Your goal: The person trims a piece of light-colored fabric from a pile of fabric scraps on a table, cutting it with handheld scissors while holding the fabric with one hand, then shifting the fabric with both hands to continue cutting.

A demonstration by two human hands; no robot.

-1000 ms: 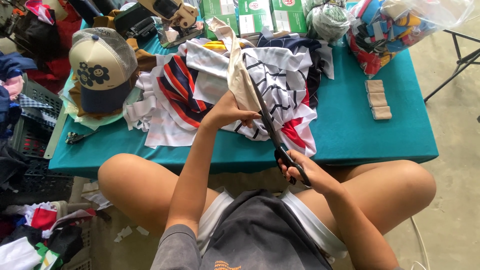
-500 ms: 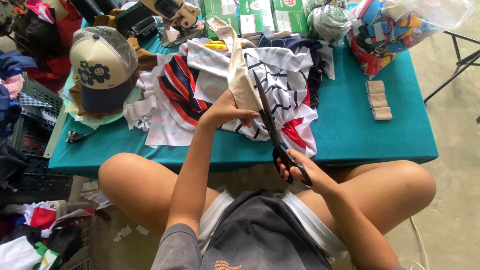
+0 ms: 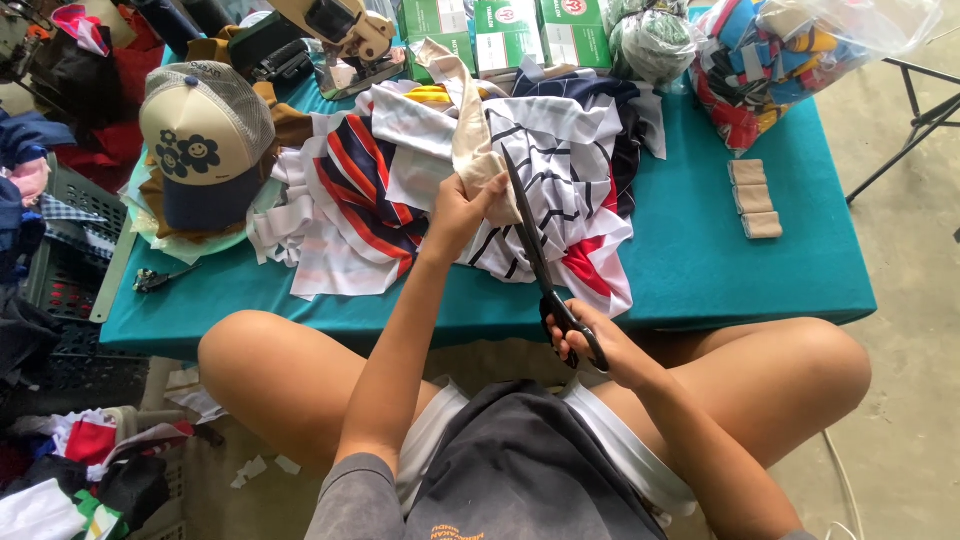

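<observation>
A beige strip of cloth (image 3: 470, 140) rises from the pile of striped fabric pieces (image 3: 440, 190) on the teal table (image 3: 700, 250), near its middle. The left hand (image 3: 462, 208) is closed around the strip's lower end, pinching it taut. Long black scissors (image 3: 540, 260) lie with their blades along the strip's right edge, tips pointing away from the person. The right hand (image 3: 600, 345) grips the scissor handles, fingers through the loops, at the table's near edge. To the left sits a cap (image 3: 205, 140) with flower faces; to the right, three small tan folded pieces (image 3: 755, 198) and a clear bag of coloured scraps (image 3: 800, 50).
</observation>
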